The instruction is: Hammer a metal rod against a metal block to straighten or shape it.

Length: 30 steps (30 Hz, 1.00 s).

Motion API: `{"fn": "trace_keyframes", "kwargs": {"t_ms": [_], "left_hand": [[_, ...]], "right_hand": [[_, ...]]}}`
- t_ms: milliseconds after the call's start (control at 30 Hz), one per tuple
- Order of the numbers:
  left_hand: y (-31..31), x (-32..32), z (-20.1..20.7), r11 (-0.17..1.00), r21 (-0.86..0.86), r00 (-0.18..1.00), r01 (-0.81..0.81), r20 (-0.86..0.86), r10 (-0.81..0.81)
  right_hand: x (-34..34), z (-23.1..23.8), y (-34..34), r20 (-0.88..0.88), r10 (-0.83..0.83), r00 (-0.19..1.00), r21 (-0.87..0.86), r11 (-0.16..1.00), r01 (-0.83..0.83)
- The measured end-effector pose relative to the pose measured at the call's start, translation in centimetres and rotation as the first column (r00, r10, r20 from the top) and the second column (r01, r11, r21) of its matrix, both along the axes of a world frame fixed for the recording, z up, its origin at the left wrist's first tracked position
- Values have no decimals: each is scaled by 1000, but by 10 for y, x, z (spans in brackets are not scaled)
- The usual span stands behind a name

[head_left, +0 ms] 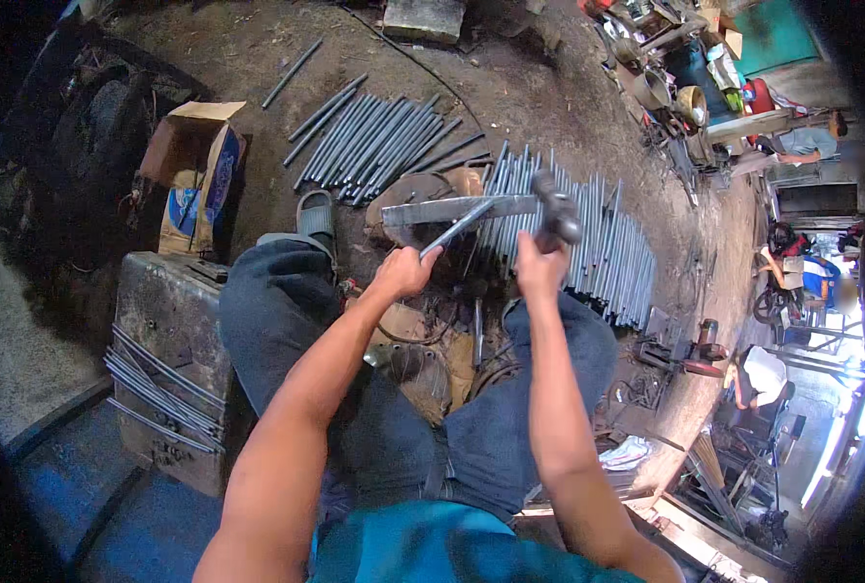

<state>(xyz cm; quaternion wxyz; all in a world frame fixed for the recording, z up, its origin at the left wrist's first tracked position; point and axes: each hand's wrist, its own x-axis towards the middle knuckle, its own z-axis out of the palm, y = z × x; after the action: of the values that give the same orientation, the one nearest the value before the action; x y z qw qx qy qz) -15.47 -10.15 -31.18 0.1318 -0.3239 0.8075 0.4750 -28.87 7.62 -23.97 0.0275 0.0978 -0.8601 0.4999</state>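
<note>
My left hand [408, 272] is closed around one end of a grey metal rod [460, 225]. The rod's far end lies over a long flat steel bar [423, 212], which runs crosswise in front of my knees like an anvil. In my closed right hand [541, 268] is a hammer; its dark, rounded head [558, 212] is at the bar's right end, slightly blurred. Whether the hammer head touches the bar I cannot tell. Its handle is mostly hidden by my fingers. Beyond the bar, a dense row of similar rods [603, 243] covers the ground to the right.
Another pile of rods [379, 146] lies on the dirt floor ahead. An open cardboard box [175, 155] stands at the left, near a worn metal block [165, 301] with several thin bent rods [160, 389] against it. People [763, 374] work among tools and machinery at the far right.
</note>
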Motion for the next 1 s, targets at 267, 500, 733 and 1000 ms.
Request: {"fn": "trace_keyframes", "kwargs": {"t_ms": [267,500,733,1000], "left_hand": [[-3,12,-2,999,-36,1000,-18,-9,18],[-8,16,-6,998,-57,1000,-7,8,7],[-2,5,8,999,-36,999,20,26,-19],[-9,20,0,998,-70,1000,-5,-3,5]], "right_hand": [[-5,117,-34,481,78,873,-129,991,-17],[-14,259,-72,-243,184,952,-492,823,-284],[3,-21,-42,-401,-26,916,183,977,108],[-9,146,-77,336,183,924,-141,980,-142]]}}
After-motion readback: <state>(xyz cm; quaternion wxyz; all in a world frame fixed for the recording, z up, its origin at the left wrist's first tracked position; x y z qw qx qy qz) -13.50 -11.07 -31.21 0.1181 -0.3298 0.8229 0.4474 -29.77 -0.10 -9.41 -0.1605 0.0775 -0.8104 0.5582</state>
